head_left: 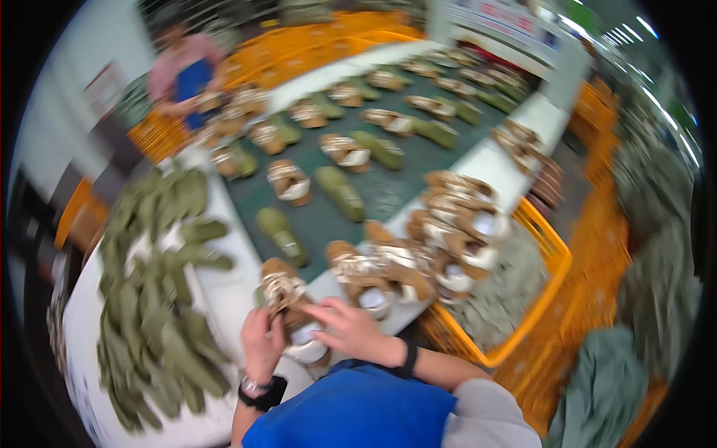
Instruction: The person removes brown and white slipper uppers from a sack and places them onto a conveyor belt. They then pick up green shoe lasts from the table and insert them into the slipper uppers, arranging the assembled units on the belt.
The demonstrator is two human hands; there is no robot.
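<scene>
Tan-and-white laced shoe (284, 290) between both hands, near edge of white counter (224, 287) | left hand (263, 340) curled against its left side | right hand (354, 328) touching its opening; blur leaves either grip uncertain | olive-green elongated pieces (168, 336) heaped left

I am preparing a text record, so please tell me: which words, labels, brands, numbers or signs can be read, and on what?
None can be read.
White banner, upper right: red marks, too blurred.
Wall sign, upper left: too blurred.
Green pieces: pale marks, too small and blurred.
Brown shoe being handled: no readable text.
</scene>
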